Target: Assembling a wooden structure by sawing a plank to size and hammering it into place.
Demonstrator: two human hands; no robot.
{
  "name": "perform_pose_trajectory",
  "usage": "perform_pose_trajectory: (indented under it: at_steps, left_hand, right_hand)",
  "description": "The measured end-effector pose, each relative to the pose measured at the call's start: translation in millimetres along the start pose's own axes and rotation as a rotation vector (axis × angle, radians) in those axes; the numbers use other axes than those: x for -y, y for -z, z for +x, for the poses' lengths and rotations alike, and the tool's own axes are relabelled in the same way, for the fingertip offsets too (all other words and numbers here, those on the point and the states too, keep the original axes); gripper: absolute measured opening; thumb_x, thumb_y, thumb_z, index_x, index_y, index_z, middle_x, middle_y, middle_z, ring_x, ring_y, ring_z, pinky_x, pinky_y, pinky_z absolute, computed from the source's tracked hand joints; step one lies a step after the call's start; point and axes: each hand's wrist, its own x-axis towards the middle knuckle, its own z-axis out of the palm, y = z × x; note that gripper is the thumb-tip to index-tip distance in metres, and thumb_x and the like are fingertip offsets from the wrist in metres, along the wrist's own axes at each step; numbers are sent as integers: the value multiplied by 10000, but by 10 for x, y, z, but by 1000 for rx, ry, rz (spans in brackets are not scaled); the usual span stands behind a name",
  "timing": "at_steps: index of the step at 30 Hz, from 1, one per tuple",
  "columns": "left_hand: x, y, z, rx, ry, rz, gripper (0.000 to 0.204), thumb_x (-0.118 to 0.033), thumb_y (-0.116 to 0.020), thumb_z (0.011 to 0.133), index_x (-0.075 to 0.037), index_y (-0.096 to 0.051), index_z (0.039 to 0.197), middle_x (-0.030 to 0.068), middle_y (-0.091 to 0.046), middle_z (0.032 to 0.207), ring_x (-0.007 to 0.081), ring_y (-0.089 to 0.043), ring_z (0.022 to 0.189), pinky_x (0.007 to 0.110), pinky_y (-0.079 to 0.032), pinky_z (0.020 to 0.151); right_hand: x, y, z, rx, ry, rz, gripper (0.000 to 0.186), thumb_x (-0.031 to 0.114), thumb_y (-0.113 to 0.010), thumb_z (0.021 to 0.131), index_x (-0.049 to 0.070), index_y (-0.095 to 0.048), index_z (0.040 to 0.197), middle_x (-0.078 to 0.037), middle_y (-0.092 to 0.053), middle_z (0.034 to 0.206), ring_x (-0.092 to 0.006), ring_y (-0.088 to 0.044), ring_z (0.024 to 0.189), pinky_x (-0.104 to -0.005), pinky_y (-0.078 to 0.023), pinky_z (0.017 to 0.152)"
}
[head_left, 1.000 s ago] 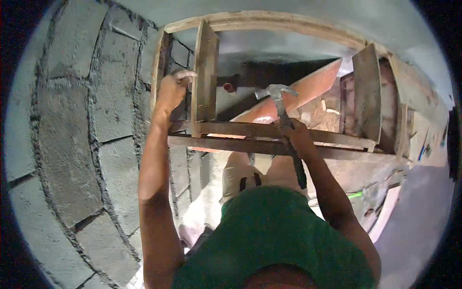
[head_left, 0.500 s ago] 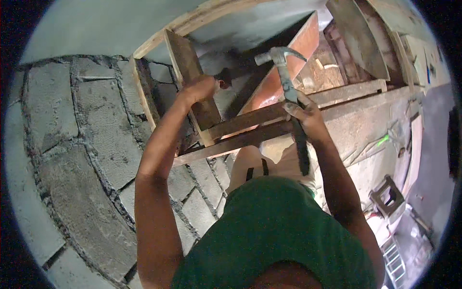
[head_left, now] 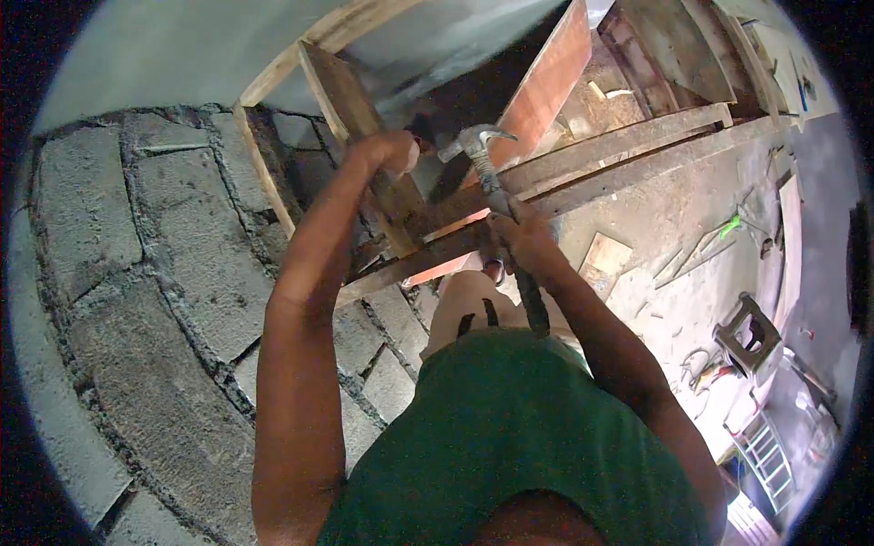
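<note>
My right hand (head_left: pixel 521 238) grips the dark handle of a claw hammer (head_left: pixel 482 155), whose metal head points up and left, close to a wooden frame (head_left: pixel 583 155) of rough planks. My left hand (head_left: pixel 390 153) is closed around the upright wooden post (head_left: pixel 350 109) of that frame, just left of the hammer head. Both arms reach upward from my green shirt (head_left: pixel 510 428). What lies between the left hand's fingers, other than the post, cannot be made out.
A grey concrete block wall (head_left: pixel 137 273) fills the left side. An orange-red board (head_left: pixel 546 82) leans behind the frame. Far below on the right lie a concrete floor (head_left: pixel 674 227) with wood scraps, a small dark stool (head_left: pixel 751 337) and a ladder (head_left: pixel 760 450).
The view has tilted and shifted, so the frame now sits higher and slants. The hammer head has moved left toward the left hand on the post; both hands keep their grips.
</note>
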Motion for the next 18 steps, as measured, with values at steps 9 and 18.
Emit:
perform_pose_trajectory:
  at_steps: [9, 18]
  left_hand:
    - [477, -91, -163, -117, -62, 34, 358, -353, -589, 887, -14, -650, 791, 75, -636, 731, 205, -569, 596, 374, -482, 550]
    - [-728, -53, 122, -156, 139, 541, 172, -241, -640, 787, -75, -683, 803, 62, -670, 744, 224, -604, 636, 380, -500, 614]
  right_hand:
    - [53, -254, -101, 61, 195, 155, 213, 201, -521, 944, 30, -564, 1065, -10, -532, 670, -106, -499, 525, -262, -419, 474]
    - [-83, -190, -97, -56, -103, 321, 218, 260, -485, 972, 86, -605, 1027, -50, -536, 678, -148, -523, 492, -312, -464, 437]
